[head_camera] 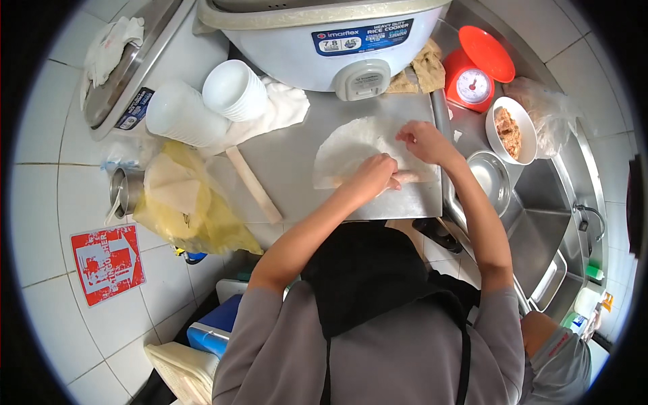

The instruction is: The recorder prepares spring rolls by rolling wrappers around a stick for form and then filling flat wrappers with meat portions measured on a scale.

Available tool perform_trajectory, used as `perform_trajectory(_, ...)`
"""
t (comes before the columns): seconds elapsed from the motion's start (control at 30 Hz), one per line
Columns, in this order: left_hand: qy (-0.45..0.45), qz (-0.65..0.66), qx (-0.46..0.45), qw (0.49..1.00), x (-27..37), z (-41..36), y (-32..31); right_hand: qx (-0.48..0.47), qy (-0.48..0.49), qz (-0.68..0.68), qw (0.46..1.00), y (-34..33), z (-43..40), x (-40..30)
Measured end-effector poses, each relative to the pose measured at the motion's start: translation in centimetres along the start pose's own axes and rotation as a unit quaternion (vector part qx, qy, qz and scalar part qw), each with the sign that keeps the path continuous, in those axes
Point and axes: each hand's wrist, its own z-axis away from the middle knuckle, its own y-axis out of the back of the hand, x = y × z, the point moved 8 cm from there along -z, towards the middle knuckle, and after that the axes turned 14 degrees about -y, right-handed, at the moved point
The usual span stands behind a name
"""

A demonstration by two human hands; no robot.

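Observation:
A thin, pale round wrapper (349, 142) lies on the steel tabletop, its near side straight like a fold or cut. Along that near side runs a pinkish-brown strip of filling (411, 176), which looks like minced meat. My left hand (375, 174) is on the middle of this strip, fingers curled and thumb low against it, covering part of it. Above the wrapper's right side, my right hand (425, 142) has its fingers bent and bunched near the edge. Whether anything is pinched in them is hidden. Left of the wrapper rests a light stick-like strip (254, 185), perhaps a finished roll.
Behind stands a large rice cooker (283, 55). Stacked white bowls (235, 91) and a yellow plastic bag (202, 217) are left. Right are a red kitchen scale (468, 83), a white bowl with meat mixture (531, 136), a metal bowl (488, 179) and a sink (541, 238). Another person's leg (557, 359) shows lower right.

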Motion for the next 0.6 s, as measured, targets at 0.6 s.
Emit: perform_trajectory(0.6, 0.065, 0.037, -0.027, 0.997, -1.1, -0.2, -1.8, -0.022, 0.069, 0.051, 0.996, -2.2, 6.6, -1.4)
